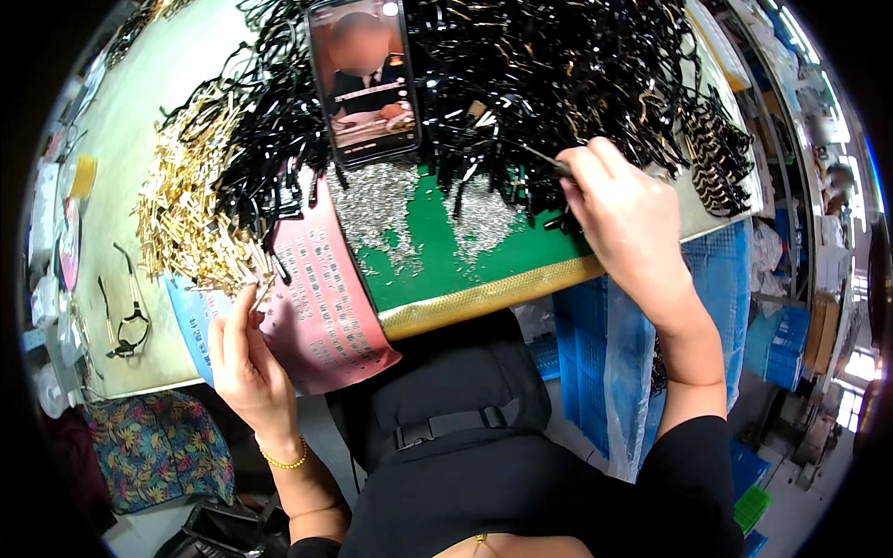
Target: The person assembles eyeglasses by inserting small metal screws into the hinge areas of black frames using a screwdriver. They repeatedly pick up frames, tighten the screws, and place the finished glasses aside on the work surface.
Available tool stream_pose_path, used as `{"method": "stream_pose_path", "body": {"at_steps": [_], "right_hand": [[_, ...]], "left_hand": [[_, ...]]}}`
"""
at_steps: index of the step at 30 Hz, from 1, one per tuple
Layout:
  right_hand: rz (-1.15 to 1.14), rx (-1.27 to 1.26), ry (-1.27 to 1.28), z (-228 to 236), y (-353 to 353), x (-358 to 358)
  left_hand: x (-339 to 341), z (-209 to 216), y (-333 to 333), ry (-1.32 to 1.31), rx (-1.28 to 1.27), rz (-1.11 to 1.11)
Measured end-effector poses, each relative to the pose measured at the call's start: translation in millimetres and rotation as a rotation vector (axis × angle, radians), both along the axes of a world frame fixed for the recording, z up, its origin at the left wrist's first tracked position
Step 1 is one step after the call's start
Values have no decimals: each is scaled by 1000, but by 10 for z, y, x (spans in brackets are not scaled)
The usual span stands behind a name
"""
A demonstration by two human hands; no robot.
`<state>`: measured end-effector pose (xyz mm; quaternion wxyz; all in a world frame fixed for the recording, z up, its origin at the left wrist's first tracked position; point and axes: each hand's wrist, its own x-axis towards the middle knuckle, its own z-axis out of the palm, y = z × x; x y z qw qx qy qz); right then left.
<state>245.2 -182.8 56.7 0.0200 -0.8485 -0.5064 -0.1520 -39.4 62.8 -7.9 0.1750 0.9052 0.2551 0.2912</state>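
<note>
My left hand (244, 358) is at the near edge of the heap of small gold metal pieces (186, 195), above a pink printed sheet (316, 270). Its thumb and forefinger pinch a small metal piece (259, 296). Over the black glasses parts, my right hand (619, 205) grips a thin, pointed metal tool (539, 154) whose tip points left; the fingers cover most of its handle. Black glasses temples (577, 65), some with gold parts, lie in a big tangled heap. Tiny silver pieces (381, 209) are spread in two patches on a green mat (428, 260).
A phone (365, 84) leans against the black heap, its screen lit. Gold-coloured trim (493, 299) runs along the mat's near edge. A pair of glasses (130, 316) lies at left. Blue crates (595, 372) stand below the table at right, and a patterned cushion (163, 451) is lower left.
</note>
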Motion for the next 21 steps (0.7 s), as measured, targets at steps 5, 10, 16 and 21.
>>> {"method": "stream_pose_path", "body": {"at_steps": [5, 10, 16, 21], "right_hand": [[123, 270, 315, 461, 107, -371], [210, 124, 1174, 322, 202, -729], [181, 176, 1360, 54, 158, -816], [311, 86, 1210, 111, 178, -758]], "left_hand": [[-35, 212, -418, -336, -892, -170], [251, 258, -653, -99, -844, -507], [289, 186, -599, -36, -651, -617], [284, 219, -544, 8, -461, -676]]}}
